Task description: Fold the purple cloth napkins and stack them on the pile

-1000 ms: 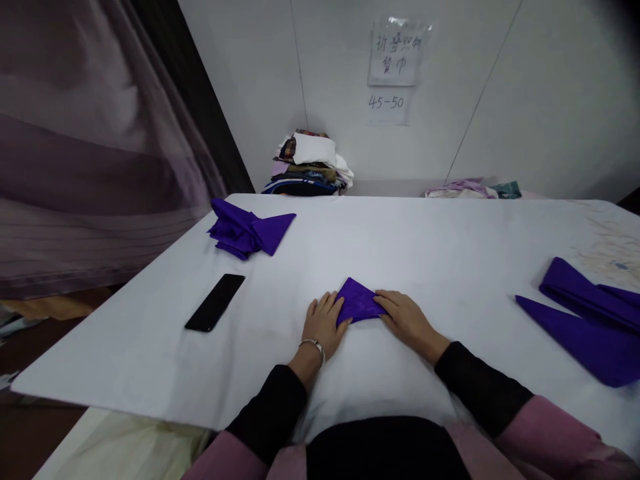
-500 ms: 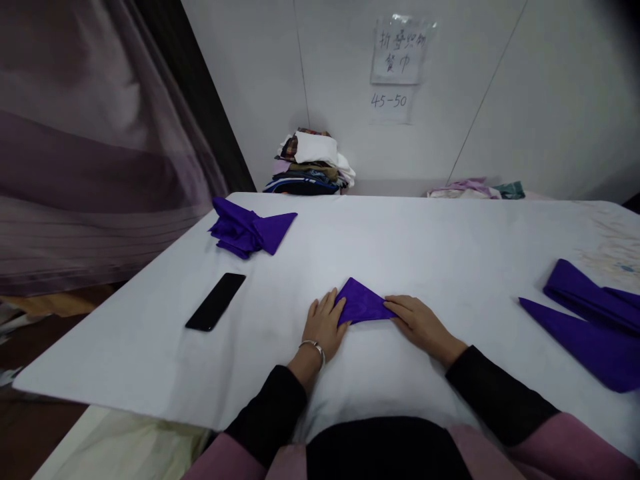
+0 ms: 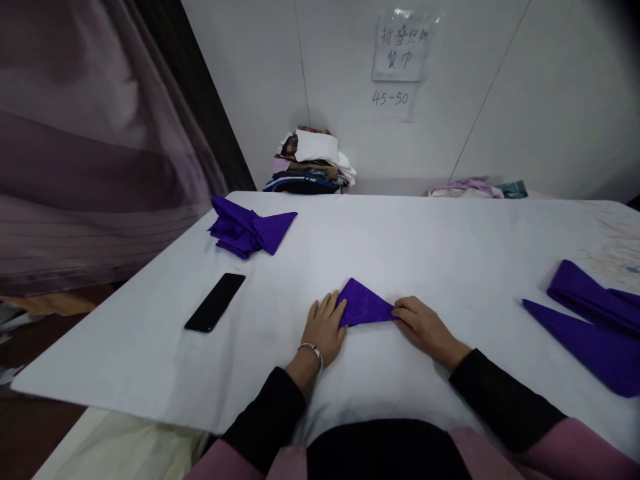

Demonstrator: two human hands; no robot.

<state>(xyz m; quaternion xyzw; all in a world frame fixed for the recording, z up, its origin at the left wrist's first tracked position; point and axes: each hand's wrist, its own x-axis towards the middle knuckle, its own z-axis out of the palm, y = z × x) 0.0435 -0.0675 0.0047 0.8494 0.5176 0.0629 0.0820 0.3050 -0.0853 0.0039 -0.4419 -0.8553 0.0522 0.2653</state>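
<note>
White tabletop [image 3: 415, 247] carries a triangular cloth [image 3: 365, 303] at three o'clock from the phone [image 3: 216, 302]; left hand [image 3: 324, 330], spread flat, covers its nine-o'clock end; right hand [image 3: 424, 327] pinches its three-o'clock tip.

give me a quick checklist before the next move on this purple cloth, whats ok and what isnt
1. Left hand resting on the left end of the folded purple triangular cloth: ok
2. Right hand touching its right tip: ok
3. Flat black rectangular phone apart from both hands: ok
4. Crumpled purple cloth at far left, not touching the triangle: ok
5. Pointed purple folded cloth on the right fully in view: not ok, cut off by the picture's edge
6. Triangle's under-layers lying smooth: cannot tell, hidden
</note>
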